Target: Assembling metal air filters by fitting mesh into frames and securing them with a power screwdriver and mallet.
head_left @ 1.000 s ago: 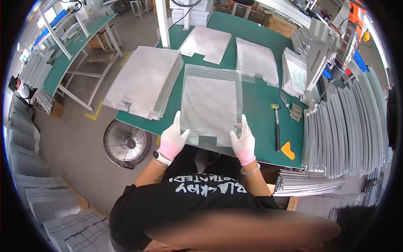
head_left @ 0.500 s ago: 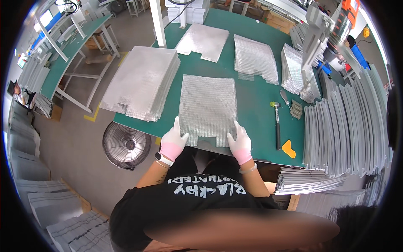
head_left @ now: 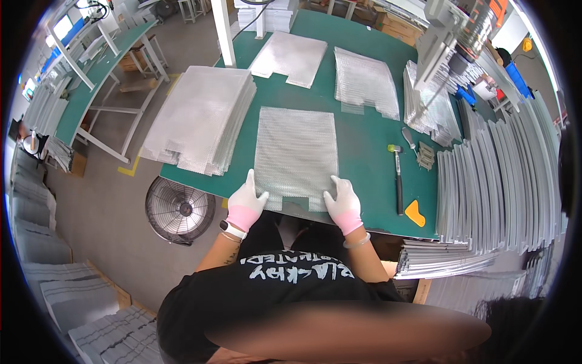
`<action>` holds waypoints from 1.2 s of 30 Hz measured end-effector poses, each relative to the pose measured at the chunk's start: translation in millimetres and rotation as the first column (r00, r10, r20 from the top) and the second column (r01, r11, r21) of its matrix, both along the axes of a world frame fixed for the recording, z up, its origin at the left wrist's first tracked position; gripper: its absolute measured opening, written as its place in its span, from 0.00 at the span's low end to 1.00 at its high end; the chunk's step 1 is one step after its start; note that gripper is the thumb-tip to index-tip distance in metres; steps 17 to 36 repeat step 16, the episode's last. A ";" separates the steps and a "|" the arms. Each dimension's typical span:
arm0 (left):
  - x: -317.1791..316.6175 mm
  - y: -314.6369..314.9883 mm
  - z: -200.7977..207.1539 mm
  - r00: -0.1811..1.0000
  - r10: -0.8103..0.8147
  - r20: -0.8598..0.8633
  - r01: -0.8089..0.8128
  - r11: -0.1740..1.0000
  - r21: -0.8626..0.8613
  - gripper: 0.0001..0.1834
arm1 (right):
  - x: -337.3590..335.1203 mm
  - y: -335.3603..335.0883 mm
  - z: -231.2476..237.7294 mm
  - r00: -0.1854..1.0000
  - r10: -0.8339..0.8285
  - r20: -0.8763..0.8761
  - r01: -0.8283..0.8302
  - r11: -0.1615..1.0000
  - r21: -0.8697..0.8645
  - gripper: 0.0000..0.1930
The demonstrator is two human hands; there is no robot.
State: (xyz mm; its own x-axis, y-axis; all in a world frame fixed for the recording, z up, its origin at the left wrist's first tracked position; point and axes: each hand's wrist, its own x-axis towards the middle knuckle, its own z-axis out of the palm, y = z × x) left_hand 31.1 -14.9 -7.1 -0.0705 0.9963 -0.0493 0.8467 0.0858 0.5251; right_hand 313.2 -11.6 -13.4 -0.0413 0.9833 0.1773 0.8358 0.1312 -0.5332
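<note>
A silvery mesh sheet point(head_left: 296, 145) with a notch in its near edge lies flat at the front of the green table. My left hand point(head_left: 247, 199), in a white glove with a pink cuff, grips its near left corner, thumb on top and index finger along the side. At the near right corner my right hand point(head_left: 344, 201), gloved the same way, pinches the edge between thumb and fingers. The other fingers of both hands are mostly hidden.
Stacked mesh sheets point(head_left: 203, 109) stand at left, with further sheets point(head_left: 290, 57) behind. Right of me lie a hammer point(head_left: 398, 182), a screwdriver point(head_left: 408, 137) and a yellow scraper point(head_left: 415, 213). Grey panels point(head_left: 497, 182) line the right side. A floor fan point(head_left: 182, 209) stands below left.
The view has shifted slightly. My right hand has edged inward against the sheet's side; my left hand keeps nearly the same place on the sheet.
</note>
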 end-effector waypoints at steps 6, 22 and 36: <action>-4.6 10.0 30.4 0.970 -0.087 -0.226 0.108 0.991 0.082 0.46 | 1.2 12.3 44.5 0.967 0.019 0.255 0.039 0.974 -0.222 0.24; -32.0 54.8 10.7 0.688 -0.607 -0.398 0.666 0.746 0.015 0.43 | -15.5 249.7 47.7 0.976 0.089 0.201 -0.090 0.996 -0.002 0.24; -32.0 54.8 10.7 0.688 -0.607 -0.398 0.666 0.746 0.015 0.43 | -15.5 249.7 47.7 0.976 0.089 0.201 -0.090 0.996 -0.002 0.24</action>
